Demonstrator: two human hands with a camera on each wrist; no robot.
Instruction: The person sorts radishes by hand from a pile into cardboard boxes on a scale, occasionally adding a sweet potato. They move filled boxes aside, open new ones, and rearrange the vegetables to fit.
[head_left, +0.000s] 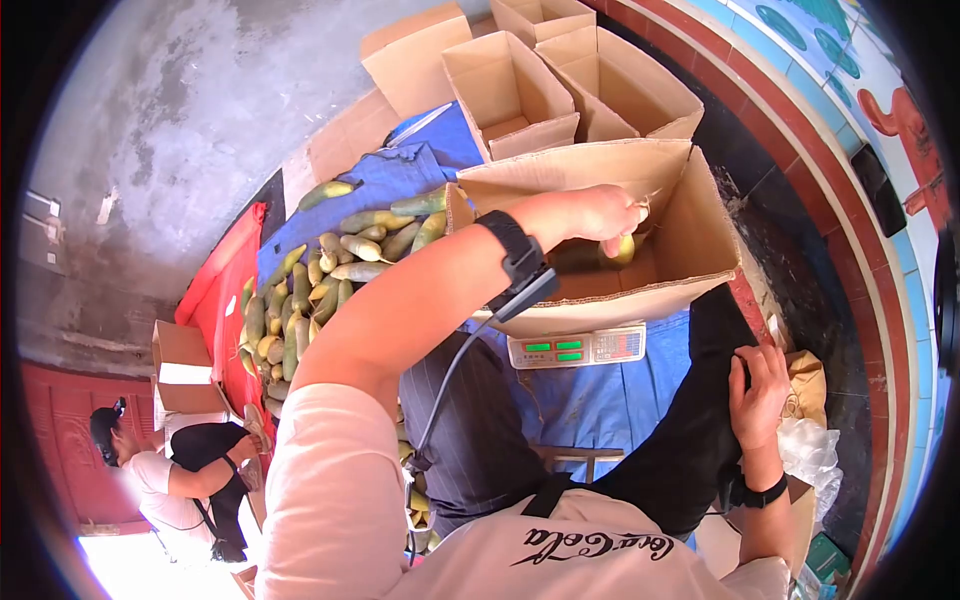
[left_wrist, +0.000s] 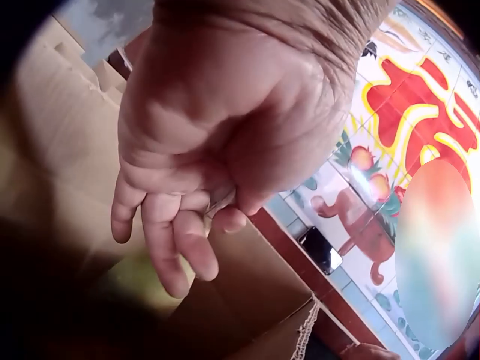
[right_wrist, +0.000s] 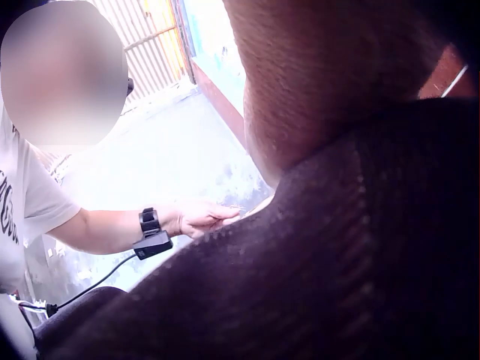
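Note:
Inside the cardboard box, my left hand hangs over a green radish with a pale yellow-green end. The left wrist view shows thumb and forefinger of the left hand pinching a thin pale strand, while the other fingers hang loosely. Below them the radish is blurred and shadowed. My right hand rests on the right knee, holding nothing. In the right wrist view, dark trouser cloth covers much of the picture and the right fingers are hidden.
Under the box's near side sits a digital scale on a blue tarp. Many green radishes lie heaped to the left. Other open cartons stand behind. Another person sits at far left. Plastic bags lie at right.

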